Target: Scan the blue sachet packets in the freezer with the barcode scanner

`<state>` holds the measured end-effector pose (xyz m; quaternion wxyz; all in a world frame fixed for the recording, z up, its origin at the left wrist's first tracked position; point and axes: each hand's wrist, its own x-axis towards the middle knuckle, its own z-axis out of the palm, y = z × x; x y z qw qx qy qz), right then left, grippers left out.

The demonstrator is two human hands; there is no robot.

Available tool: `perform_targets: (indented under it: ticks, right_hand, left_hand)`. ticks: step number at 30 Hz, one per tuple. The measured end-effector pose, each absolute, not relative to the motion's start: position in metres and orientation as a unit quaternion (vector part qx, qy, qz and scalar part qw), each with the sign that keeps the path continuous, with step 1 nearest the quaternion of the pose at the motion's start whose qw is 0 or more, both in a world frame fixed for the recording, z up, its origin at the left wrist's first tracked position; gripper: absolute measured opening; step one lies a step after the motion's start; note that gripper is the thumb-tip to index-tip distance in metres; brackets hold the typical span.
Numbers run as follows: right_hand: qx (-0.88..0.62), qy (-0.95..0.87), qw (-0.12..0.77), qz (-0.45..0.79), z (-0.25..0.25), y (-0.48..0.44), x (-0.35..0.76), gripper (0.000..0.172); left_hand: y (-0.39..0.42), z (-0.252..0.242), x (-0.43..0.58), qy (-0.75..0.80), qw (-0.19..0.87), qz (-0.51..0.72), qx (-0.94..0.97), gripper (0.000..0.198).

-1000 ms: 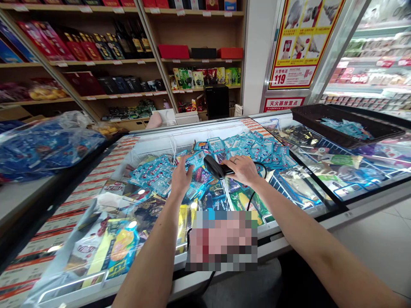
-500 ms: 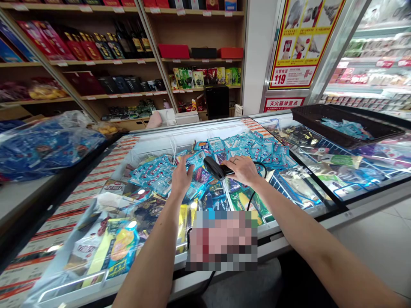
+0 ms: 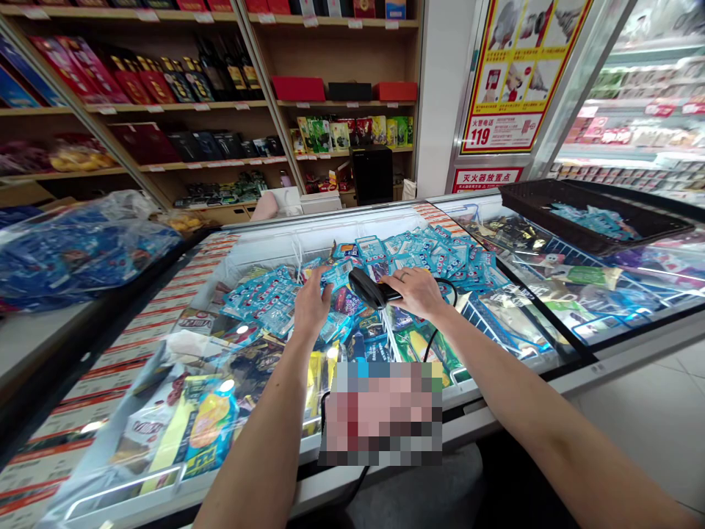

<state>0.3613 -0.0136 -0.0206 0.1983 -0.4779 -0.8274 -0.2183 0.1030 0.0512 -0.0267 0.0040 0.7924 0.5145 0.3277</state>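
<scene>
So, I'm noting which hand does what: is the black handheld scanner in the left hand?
No, the right hand grips the scanner, while the left hand is apart from it, near the blue packets.

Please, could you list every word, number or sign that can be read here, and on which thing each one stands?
"火警电话": red-and-yellow poster
"119": same poster, under those characters
"灭火器放置点": red-and-white sign below the poster
Too small or blurred to read: the blue packets, the shelf labels, the orange-and-white strips and the poster's small captions.
</scene>
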Motion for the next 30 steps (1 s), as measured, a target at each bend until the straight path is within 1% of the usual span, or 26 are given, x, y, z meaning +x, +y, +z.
perform_targets:
  ticks: [3,6,9,13,15,18,20,25,30]
  right_hand:
    - [-0.477,-0.828,0.199,-0.218,-0.021,-0.013,0.361,0.045]
    - [-0.481,-0.827,0.195,-0.215,-0.022,-0.013,0.361,0.046]
    - [-0.490,-0.822,0.195,-0.215,-0.022,-0.012,0.361,0.048]
    - [-0.506,-0.809,0.204,-0.217,-0.023,-0.012,0.360,0.047]
    - [-0.520,-0.796,0.215,-0.221,-0.023,-0.013,0.360,0.047]
    - [-0.543,-0.775,0.231,-0.225,-0.022,-0.014,0.360,0.045]
    - [-0.548,-0.771,0.233,-0.225,-0.022,-0.014,0.360,0.045]
    - [-0.556,-0.766,0.233,-0.222,-0.021,-0.014,0.360,0.046]
    - [-0.580,-0.744,0.248,-0.220,-0.020,-0.011,0.359,0.047]
  left_hand:
    - [0.050,-0.025,0.103,0.518,-0.015,0.325,0.791,0.042]
    - [0.049,-0.024,0.102,0.549,-0.023,0.359,0.754,0.044]
    - [0.046,-0.021,0.101,0.615,-0.038,0.391,0.684,0.047]
    - [0.036,-0.016,0.102,0.694,-0.093,0.391,0.598,0.053]
    - [0.034,-0.015,0.104,0.668,-0.115,0.379,0.630,0.054]
    - [0.037,-0.021,0.107,0.571,-0.114,0.310,0.751,0.042]
    - [0.042,-0.027,0.107,0.540,-0.110,0.265,0.791,0.037]
    - [0.051,-0.035,0.099,0.597,-0.143,0.282,0.737,0.042]
    - [0.052,-0.032,0.091,0.606,-0.150,0.285,0.727,0.041]
